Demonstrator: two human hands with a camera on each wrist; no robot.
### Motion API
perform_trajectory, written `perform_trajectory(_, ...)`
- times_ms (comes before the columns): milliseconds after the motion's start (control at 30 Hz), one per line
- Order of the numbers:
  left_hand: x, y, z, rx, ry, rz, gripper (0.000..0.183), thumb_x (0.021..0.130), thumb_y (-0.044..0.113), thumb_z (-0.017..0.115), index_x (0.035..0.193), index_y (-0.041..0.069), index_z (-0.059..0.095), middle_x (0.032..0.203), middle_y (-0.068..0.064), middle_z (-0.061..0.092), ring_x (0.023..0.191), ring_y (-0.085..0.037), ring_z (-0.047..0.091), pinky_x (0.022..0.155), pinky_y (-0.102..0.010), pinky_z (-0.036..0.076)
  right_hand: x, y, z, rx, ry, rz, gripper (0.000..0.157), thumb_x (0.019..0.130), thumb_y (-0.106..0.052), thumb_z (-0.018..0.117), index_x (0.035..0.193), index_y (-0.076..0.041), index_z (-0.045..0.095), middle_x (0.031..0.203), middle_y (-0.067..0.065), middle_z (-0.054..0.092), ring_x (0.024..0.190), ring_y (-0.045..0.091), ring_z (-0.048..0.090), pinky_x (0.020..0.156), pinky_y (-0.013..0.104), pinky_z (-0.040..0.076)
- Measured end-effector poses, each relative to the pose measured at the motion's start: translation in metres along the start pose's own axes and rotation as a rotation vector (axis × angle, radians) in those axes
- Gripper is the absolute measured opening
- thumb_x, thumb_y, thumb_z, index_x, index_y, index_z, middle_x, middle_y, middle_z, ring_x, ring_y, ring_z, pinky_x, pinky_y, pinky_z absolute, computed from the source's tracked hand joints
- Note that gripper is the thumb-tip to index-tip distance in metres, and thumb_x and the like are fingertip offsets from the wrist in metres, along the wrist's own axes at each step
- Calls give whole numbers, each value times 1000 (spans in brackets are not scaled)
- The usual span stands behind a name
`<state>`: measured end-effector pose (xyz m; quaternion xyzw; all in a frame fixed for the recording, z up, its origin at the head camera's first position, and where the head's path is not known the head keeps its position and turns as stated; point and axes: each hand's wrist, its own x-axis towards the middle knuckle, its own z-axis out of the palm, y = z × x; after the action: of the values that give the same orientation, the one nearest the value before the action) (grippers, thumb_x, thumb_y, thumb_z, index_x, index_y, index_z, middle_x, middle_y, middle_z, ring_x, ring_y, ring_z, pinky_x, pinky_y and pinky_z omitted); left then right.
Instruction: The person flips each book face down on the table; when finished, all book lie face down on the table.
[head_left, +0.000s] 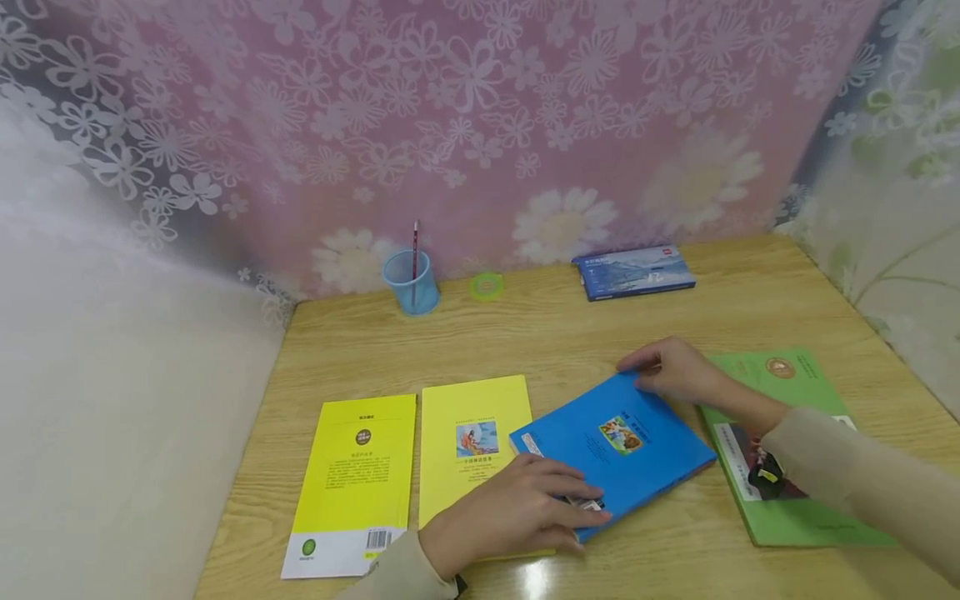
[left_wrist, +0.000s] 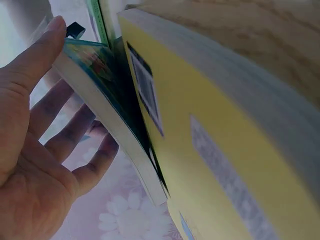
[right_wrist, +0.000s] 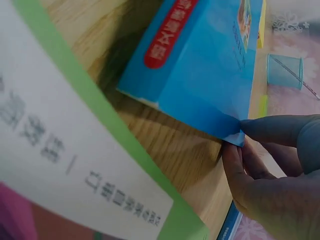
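A blue book (head_left: 637, 442) with a small colour picture on its cover lies at a slant between both hands. At its lower left edge my left hand (head_left: 528, 504) holds it, fingers spread over the cover. In the left wrist view, the thumb (left_wrist: 56, 30) is by the corner of the page edge, and the book is tilted against a yellow book (left_wrist: 200, 115). My right hand (head_left: 686, 379) pinches the book's far corner, with the thumb (right_wrist: 272, 129) on the cover and fingertips beneath. That corner stands a little off the wooden table (right_wrist: 195, 165).
Two yellow books (head_left: 367, 467) lie at the left, one partly under my left forearm. A green book (head_left: 787, 533) lies at the right below my right arm. Along the wall stand a blue pen cup (head_left: 423, 296) holding a pencil, a green-yellow disc (head_left: 486, 287) and a blue box (head_left: 637, 273).
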<state>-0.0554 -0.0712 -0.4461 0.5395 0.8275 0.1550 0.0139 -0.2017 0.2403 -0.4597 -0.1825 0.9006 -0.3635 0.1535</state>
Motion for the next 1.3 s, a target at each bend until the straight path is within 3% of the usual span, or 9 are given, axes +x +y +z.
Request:
perform_trajectory(200,-1,2,4,49,-128,-11,33,103,42,68,135,40,71,146,17,64,140,-5,53,115,-29,42,-1,0,1,26,-31,-53,32,96,2,69,128,4,71,126,25,72,116,44,71,92,43,63)
perform_trajectory(367,-3,1,7,69,-119,-56,32,103,45,67,133,38,72,143,14,66,140,-10,54,117,-35,43,-6,4,2,33,-47,-84,36,96,-3,73,131,5,68,129,26,71,118,44,70,91,37,63)
perform_trajectory(467,-6,-3,5,120,-81,-127,34,103,47,66,134,36,72,145,9,65,143,-16,53,117,-40,46,-13,6,1,27,-49,-91,38,96,-9,76,131,4,68,130,25,69,120,44,69,91,36,64)
perform_trajectory(633,-10,-15,1,193,-43,-323,42,102,48,68,140,32,68,151,1,61,143,-22,54,112,-45,51,-31,7,-1,-35,-64,-97,40,95,-17,79,131,-1,70,131,22,66,115,38,71,89,36,64)
perform_trajectory(767,-11,-27,-3,181,-58,-413,45,101,50,68,142,31,67,152,2,59,136,-20,59,108,-42,53,-53,5,-2,-141,-69,-119,44,93,-22,82,132,-5,71,129,16,64,105,24,69,82,31,63)
perform_trajectory(900,-7,-36,-9,157,-73,-445,46,100,48,70,142,30,67,149,2,62,128,-19,65,103,-38,56,-76,5,-4,-212,-91,-118,54,87,-29,87,135,-10,71,122,7,64,99,13,62,78,25,57)
perform_trajectory(1033,-5,-43,-12,142,-88,-457,46,99,45,72,142,28,68,143,3,67,122,-18,66,100,-35,57,-94,6,-2,-238,-143,-111,67,82,-33,91,141,-12,67,125,4,61,104,11,63,83,26,59)
perform_trajectory(1300,-6,-48,-9,111,-102,-433,45,101,43,71,143,27,67,141,4,68,122,-17,65,102,-33,56,-103,3,3,-334,-135,-167,73,80,-27,92,145,-10,63,133,8,58,111,17,60,88,31,60)
